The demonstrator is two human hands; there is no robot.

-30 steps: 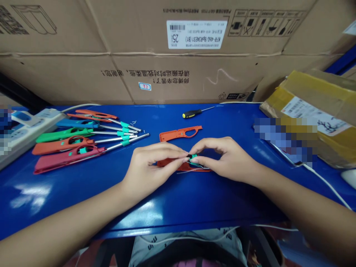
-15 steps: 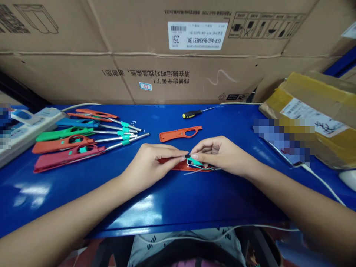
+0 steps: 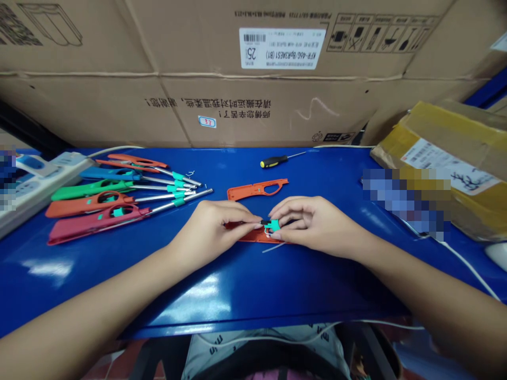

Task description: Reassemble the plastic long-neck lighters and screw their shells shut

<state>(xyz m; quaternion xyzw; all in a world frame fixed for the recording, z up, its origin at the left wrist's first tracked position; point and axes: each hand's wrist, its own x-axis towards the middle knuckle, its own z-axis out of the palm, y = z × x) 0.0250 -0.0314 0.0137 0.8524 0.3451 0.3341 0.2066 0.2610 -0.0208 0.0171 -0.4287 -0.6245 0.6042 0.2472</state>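
Note:
My left hand (image 3: 217, 227) is closed, thumb and fingertips pinching a small black part (image 3: 264, 222). Joined to that part, or right against it, is a green lighter trigger (image 3: 274, 226), gripped between the thumb and fingers of my right hand (image 3: 311, 221). Beneath both hands lies an orange lighter shell half (image 3: 253, 236), partly covered by my fingers. A thin clear tube (image 3: 273, 247) sticks out on its near side. Behind my hands rests a second orange shell half (image 3: 257, 190) with an oval finger opening.
Several gas lighters (image 3: 99, 221) in red, orange, green and blue lie at left beside a white power strip (image 3: 24, 195). A screwdriver (image 3: 274, 161) and loose screws (image 3: 190, 173) lie farther back. At right are a taped carton (image 3: 443, 158) and a cabled phone (image 3: 412, 227).
My right hand has turned the green trigger, which now stands up beside the black part instead of lying along the shell. Its fingers cover more of the shell's right end. My left hand stays nearly still.

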